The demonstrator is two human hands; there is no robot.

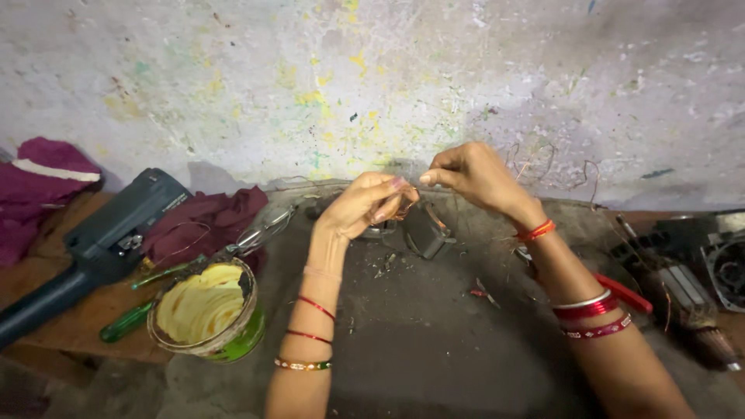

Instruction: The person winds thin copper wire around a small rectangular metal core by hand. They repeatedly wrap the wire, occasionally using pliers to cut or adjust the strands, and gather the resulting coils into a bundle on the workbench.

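Head view: left of the left hand [365, 203], a green tin [209, 314] of yellow paste is sitting beside a dark power tool [109, 237]. This hand is gripping a copper wire coil [402, 205]; just right, the right hand [473, 177] is pinching its fine strand above a small metal block [427, 231].

We see a copper-brown wire coil [402, 203] in our left hand [361, 203]. At nine o'clock from it lies a maroon cloth [203, 221]; at eight o'clock stands a green tin [211, 312] with pale yellow, ringed contents. A green-handled screwdriver [124, 323] lies beside the tin. Red and silver bangles [591, 307] circle our right wrist. At twelve o'clock, the grey wall [372, 77] carries yellow and green speckles.
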